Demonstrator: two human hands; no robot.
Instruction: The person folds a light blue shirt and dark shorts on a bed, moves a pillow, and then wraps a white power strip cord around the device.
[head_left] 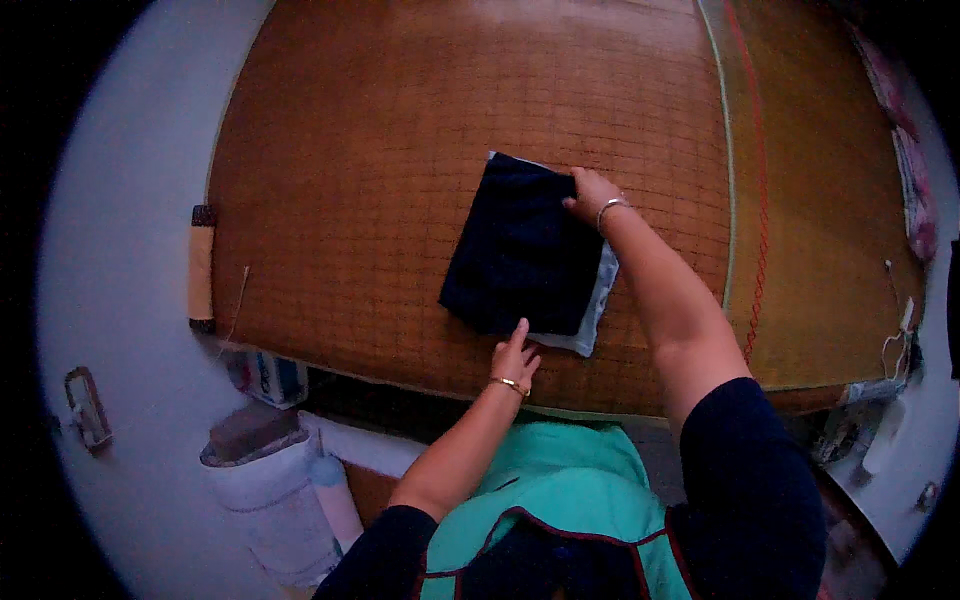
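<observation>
A folded dark navy cloth, perhaps a garment, lies flat on the brown woven mat. A pale blue-white folded cloth shows from beneath it along the right side, the near right corner and a sliver of the far edge. At the far right corner, my right hand has its thumb and fingers closed on the dark cloth's edge. My left hand is at the near edge, fingers apart, one fingertip touching the dark cloth. Each wrist carries a bracelet.
The brown mat covers a bed-like surface, with a yellower strip on the right. A tan roll with dark ends sits at its left edge. Below stand a white bag and a pale bottle-like object. Pinkish fabric lies far right.
</observation>
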